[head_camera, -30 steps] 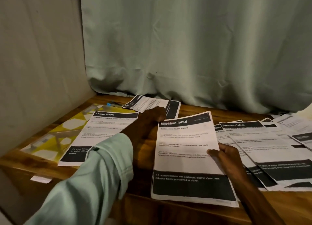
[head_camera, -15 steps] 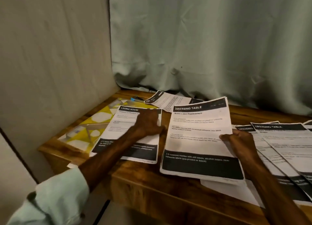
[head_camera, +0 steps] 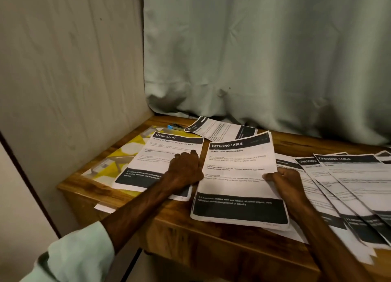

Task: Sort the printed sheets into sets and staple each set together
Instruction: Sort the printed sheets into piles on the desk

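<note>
Pinching the right edge of the Dressing Table sheet, my right hand still holds it in the near middle. My left hand has let go and lies flat on the Living Room sheet, left.

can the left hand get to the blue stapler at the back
Probably yes: the left hand rests on the LIVING ROOM sheet, and only flat paper lies between it and the blue stapler.

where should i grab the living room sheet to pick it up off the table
The living room sheet lies flat with no raised edge, so probably pinch its near right corner, coming from the table's front. That corner sits on bare wood by the left hand, where fingers can slide under.
</note>
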A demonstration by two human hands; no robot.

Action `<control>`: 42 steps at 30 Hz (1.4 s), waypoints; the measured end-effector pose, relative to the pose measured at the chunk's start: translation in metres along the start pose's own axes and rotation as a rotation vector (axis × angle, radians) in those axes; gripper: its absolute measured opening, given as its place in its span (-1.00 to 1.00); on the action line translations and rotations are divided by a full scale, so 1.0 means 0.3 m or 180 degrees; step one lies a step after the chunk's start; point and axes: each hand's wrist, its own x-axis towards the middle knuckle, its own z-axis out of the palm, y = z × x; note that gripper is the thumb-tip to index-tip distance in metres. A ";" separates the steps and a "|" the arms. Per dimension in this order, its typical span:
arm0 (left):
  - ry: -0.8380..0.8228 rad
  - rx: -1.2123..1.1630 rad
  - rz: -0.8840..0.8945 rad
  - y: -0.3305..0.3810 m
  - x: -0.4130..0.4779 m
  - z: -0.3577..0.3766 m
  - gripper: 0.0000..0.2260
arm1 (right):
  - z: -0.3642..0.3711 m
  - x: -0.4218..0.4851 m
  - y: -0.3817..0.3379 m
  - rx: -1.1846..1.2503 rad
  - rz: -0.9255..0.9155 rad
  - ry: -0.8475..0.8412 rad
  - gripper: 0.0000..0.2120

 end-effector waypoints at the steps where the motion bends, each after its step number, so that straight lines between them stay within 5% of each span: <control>1: 0.0055 0.0121 0.0090 -0.001 -0.009 -0.013 -0.45 | 0.006 -0.005 -0.004 -0.0020 -0.0011 0.0014 -0.77; 9: 0.0422 0.0423 0.0527 -0.071 -0.049 -0.066 -0.56 | 0.055 0.004 -0.018 -0.0081 -0.0085 -0.0070 -0.73; 19: 0.0305 0.0593 0.0279 -0.208 -0.029 -0.087 -0.72 | 0.169 0.015 -0.026 -0.0066 -0.0069 -0.0106 -0.96; 22: 0.0278 0.0586 0.0228 -0.220 -0.026 -0.084 -0.71 | 0.204 0.025 -0.032 -0.0005 -0.0129 -0.0094 -0.83; 25: 0.0226 0.0583 0.0253 -0.224 -0.024 -0.089 -0.66 | 0.240 0.032 -0.040 -0.0033 -0.0130 -0.0054 -0.94; 36: 0.0130 0.0435 0.0003 -0.252 -0.017 -0.076 -0.60 | 0.295 0.059 -0.044 -0.1230 -0.0688 -0.0122 -0.66; 42: 0.0837 0.0321 0.0344 -0.124 -0.093 -0.108 -0.55 | 0.157 0.026 -0.062 -0.1810 -0.0978 0.0200 -0.88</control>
